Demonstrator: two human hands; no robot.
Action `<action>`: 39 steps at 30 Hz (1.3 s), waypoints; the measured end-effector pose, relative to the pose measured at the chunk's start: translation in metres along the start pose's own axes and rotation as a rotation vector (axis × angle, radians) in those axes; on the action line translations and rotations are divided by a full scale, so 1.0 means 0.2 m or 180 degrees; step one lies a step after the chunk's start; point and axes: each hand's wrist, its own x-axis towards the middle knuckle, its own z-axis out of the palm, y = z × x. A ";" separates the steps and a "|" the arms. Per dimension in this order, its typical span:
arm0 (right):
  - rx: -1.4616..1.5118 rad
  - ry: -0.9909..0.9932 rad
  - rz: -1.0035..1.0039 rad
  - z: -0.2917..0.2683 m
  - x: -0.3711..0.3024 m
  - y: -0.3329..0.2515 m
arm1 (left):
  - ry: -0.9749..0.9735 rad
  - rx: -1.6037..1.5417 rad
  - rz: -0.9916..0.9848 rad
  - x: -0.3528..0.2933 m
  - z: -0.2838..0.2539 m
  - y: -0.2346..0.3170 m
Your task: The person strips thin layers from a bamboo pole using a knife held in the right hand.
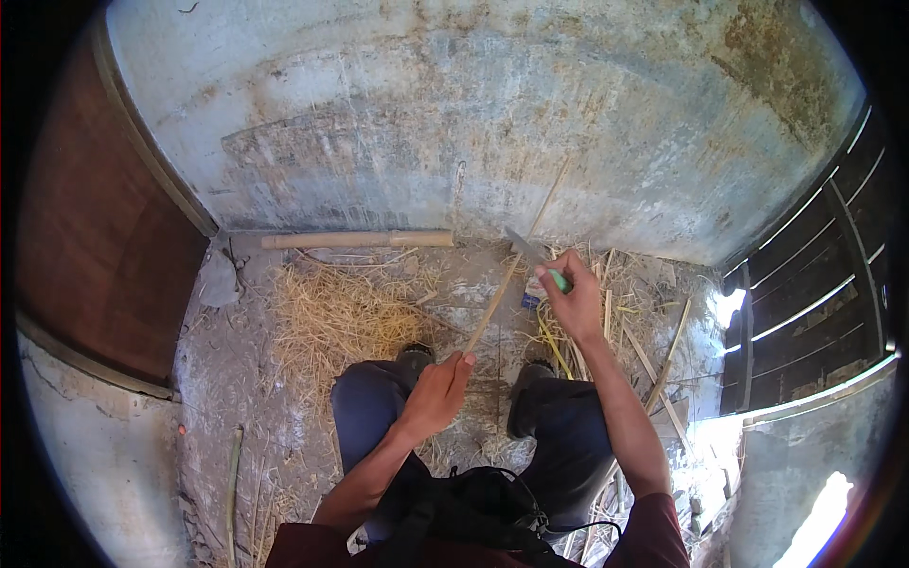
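My left hand [436, 398] is closed round the near end of a long, thin bamboo strip [502, 292]. From there the strip slants away and to the right, its far end up in front of the wall. In my right hand [574, 301] is a knife [529, 248] with a green handle, its fingers wrapped round the grip. The blade points away and to the left, and lies over the strip beyond its middle; whether it touches the strip I cannot tell.
A heap of pale shavings [333, 317] covers the floor at left. Behind it a thick bamboo pole [360, 239] lies along the stained wall [454, 114]. Split strips [670, 355] are scattered at right, near a dark slatted panel [805, 284]. A brown door [104, 227] stands at left.
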 end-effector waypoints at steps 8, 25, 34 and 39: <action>0.0176 -0.0253 -0.0169 -0.02 -0.04 -0.05 | -0.0305 -0.1068 -0.0253 0.04 0.06 -0.13; -0.0382 -0.0967 -0.0175 -0.03 -0.08 -0.05 | 0.0143 -0.0636 0.0133 0.03 0.05 -0.01; -0.0482 -0.1149 -0.0128 0.00 -0.08 -0.12 | 0.0314 -0.0349 0.0290 0.03 0.03 -0.02; -0.0220 -0.0983 0.0080 0.00 -0.09 -0.15 | 0.0021 -0.0174 -0.0196 0.01 -0.02 0.04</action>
